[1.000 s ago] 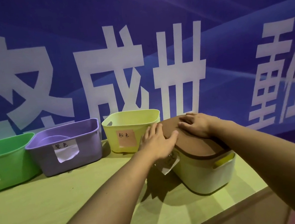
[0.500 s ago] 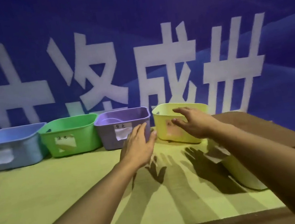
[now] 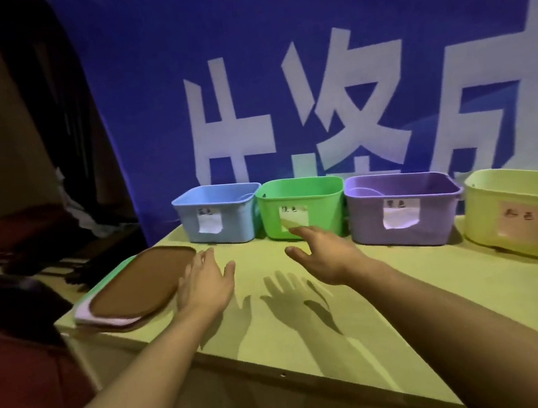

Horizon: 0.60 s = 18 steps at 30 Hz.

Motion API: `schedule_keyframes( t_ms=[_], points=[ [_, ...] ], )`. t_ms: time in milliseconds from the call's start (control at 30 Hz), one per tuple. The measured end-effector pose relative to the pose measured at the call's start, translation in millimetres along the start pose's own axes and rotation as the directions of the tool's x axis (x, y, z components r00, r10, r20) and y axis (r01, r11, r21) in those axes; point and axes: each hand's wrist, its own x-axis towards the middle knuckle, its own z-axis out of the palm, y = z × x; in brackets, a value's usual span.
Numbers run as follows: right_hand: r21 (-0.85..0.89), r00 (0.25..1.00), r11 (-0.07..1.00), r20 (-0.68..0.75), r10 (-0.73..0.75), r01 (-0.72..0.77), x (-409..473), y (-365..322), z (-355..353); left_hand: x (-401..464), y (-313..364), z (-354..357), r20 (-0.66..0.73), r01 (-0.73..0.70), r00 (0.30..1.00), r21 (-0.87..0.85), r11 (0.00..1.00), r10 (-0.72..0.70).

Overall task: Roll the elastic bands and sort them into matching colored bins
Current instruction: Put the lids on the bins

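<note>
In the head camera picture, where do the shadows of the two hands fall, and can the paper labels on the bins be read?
Head view: the left hand and right hand cast sharp, doubled shadows on the table toward the viewer, so the light seems to come from beyond them; the labels on the blue bin and purple bin are too blurred to read; straight edges bend near the frame borders.

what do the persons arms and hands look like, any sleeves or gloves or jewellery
Both arms are bare from the bottom edge of the picture to the fingertips: no sleeves show. The left hand and right hand wear no gloves, and no rings, watch or wristband can be seen. The fingernails are too blurred to describe.
</note>
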Motion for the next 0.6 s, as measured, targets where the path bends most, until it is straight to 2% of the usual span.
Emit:
schedule_keyframes(
  t_ms=[167, 333, 433, 600],
  points=[
    [-0.029, 0.997, 0.999, 0.074, -0.021, 0.023, 16, -34, 33, 17, -78, -1, -0.004, 0.101, 0.995, 0.267, 0.958, -0.104],
    [-0.062, 0.995, 0.997, 0.099, -0.033, 0.039, 24, -44, 43, 26, -123, 7, 0.040, 0.128, 0.987, 0.374, 0.919, -0.154],
    [-0.070, 0.994, 0.997, 0.101, -0.029, 0.036, 28, -44, 43, 24, -132, 10, 0.038, 0.070, 0.995, 0.442, 0.894, -0.096],
    [-0.079, 0.995, 0.996, 0.093, -0.029, 0.036, 27, -38, 37, 19, -123, -2, -0.025, -0.070, 0.995, 0.470, 0.880, 0.092]
  ],
)
